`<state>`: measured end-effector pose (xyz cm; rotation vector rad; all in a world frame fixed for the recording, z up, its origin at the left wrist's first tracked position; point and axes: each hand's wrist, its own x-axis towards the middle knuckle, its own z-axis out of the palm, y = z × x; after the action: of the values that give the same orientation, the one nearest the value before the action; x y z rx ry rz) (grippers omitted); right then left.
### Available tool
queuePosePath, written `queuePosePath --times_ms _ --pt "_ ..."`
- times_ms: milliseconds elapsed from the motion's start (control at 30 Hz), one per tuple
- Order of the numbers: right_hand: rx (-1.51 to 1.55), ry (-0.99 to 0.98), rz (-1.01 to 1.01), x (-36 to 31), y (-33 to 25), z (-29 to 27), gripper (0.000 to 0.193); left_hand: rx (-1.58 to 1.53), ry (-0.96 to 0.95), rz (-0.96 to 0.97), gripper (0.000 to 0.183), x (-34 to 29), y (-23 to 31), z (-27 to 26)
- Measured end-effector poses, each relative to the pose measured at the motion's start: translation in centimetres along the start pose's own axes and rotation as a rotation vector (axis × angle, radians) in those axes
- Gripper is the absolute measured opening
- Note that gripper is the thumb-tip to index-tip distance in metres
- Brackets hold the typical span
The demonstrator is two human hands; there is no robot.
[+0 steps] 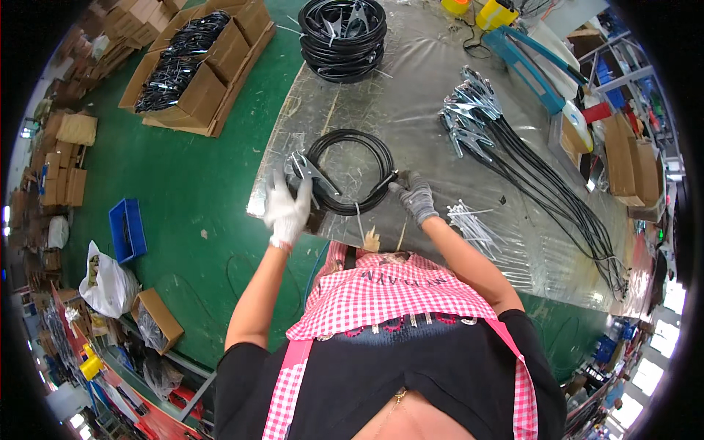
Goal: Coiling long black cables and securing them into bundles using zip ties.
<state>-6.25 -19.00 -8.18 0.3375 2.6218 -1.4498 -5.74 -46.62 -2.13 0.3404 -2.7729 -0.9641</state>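
Observation:
A black cable (345,135) lies coiled on the table near its front left corner, with a metal spring clamp (314,174) at the coil's left side. A thin white cable tie (358,217) hangs from the coil's near side. My left hand (284,210), in a white glove, is beside the clamp with its fingers spread. At the coil's right side, my right hand (416,198), in a grey glove, has its fingers curled at the cable's end; its fingertips are partly hidden. Just right of that hand lie several loose white cable ties (473,226).
A stack of coiled cables (342,44) stands at the table's far left. Several cables with clamps (469,110) stretch across its right side. Cardboard boxes (192,95) full of cables stand on the green floor at left, a blue crate (127,230) nearer. A teal-handled tool (524,70) sits far right.

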Motion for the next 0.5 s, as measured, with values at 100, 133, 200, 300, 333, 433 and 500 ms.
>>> queuePosePath --times_ms 100,133,200,300,333,433,500 --pt "-0.068 0.055 -0.041 1.2 -0.5 1.8 0.033 -0.161 -0.133 0.165 0.061 3.6 1.2 2.5" --pt "-0.130 0.062 -0.047 1.4 -0.8 2.2 0.033 -0.147 -0.158 0.299 0.060 3.9 1.8 3.9" --pt "-0.174 0.068 -0.024 2.1 -0.7 3.0 0.034 -0.100 -0.241 0.579 0.049 4.3 4.0 5.1" --pt "-0.350 -0.046 0.001 3.5 -1.8 2.6 0.035 0.124 -0.317 0.712 0.054 4.4 4.1 6.5" --pt "-0.379 -0.115 0.012 3.4 -3.6 1.7 0.035 0.181 -0.317 0.768 0.057 4.4 4.1 6.5" --pt "-0.436 -0.154 0.050 4.1 -5.4 0.0 0.034 0.203 -0.232 0.759 0.052 4.2 4.6 7.3" --pt "-0.055 0.107 0.047 5.6 -1.8 -0.6 0.024 0.290 -0.199 0.696 0.052 4.2 5.1 7.8"
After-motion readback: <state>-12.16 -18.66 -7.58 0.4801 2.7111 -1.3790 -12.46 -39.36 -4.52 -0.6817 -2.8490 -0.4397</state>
